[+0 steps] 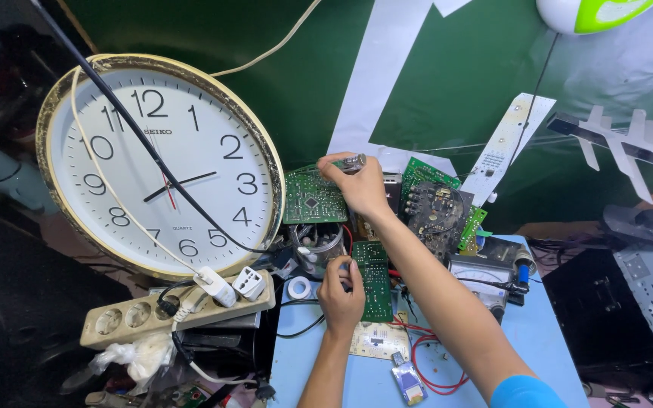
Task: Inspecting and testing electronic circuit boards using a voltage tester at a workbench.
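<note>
At the back of the blue worktable [546, 332], your right hand [360, 185] is closed around a small metal cylinder [352, 161], perhaps a tool tip or a part, and holds it up over the heap of green circuit boards [313, 198]. Your left hand [340, 291] is curled on the edge of a narrow green board [376, 281], which stands nearly upright just beside an open metal can [319, 243]. With one hand holding that board on edge, it could twist or slip and knock the can. Your right forearm crosses above the red wires [425, 363] and the analog meter [478, 276]; drawing it back low could snag them. The large wall clock [162, 162] leans just behind the crowded power strip [179, 306], so a tug on the white cord [107, 189] may tip it.
</note>
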